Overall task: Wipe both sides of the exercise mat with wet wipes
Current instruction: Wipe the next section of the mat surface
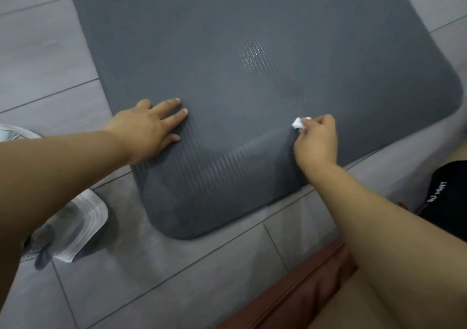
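In the middle of the frame, the exercise mat (252, 38) is lying on the floor (38, 51), its near corner folded over, and your left hand (149, 131) is pressing it flat with straight fingers. Your right hand (317, 139) is clutching a balled wet wipe (299, 122) at the fold; opening it wider is likely going to cover more.

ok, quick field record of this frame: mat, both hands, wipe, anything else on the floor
mat: grey exercise mat lying on the tiled floor; a crease crosses its near corner between the hands
left: left hand flat on the mat, fingers straight
right: right hand at the crease, fingers curled round a white wet wipe
wet trace: shiny area on the mat beyond the hands
floor items: plastic pack left of the mat; black item with lettering at right
sides wiped: cannot tell
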The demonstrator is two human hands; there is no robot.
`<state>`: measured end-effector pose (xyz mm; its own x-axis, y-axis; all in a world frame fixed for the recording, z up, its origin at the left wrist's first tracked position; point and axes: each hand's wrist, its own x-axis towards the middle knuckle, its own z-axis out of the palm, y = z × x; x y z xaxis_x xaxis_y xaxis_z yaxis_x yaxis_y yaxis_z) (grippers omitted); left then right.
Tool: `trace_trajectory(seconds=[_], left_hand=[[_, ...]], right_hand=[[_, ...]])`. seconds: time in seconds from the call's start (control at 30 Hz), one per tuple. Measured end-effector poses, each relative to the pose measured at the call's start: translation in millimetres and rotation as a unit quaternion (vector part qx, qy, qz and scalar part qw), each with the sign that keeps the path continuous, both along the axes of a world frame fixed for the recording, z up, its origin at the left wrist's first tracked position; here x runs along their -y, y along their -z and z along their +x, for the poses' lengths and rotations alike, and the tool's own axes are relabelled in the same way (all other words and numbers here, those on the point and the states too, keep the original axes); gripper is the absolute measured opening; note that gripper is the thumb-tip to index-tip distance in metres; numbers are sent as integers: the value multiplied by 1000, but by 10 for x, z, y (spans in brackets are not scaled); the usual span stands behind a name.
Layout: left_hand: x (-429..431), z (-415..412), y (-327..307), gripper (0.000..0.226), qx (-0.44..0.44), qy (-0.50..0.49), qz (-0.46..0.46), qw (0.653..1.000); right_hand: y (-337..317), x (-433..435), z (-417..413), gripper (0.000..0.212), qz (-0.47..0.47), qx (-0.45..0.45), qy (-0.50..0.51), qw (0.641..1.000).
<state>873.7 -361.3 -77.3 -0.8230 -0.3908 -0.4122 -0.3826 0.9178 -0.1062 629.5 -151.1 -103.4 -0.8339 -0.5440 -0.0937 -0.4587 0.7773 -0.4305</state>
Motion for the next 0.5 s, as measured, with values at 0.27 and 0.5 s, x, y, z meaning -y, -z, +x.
trace_trajectory(seconds=[0.27, 0.5], left_hand=[[-25, -59, 126, 65, -89, -22, 13, 996], [-65, -52, 126, 53, -72, 33, -26, 997]], right_hand=[[-168, -6, 415, 20, 44, 177, -430, 884], [35, -7, -922, 26, -25, -17, 113, 993]])
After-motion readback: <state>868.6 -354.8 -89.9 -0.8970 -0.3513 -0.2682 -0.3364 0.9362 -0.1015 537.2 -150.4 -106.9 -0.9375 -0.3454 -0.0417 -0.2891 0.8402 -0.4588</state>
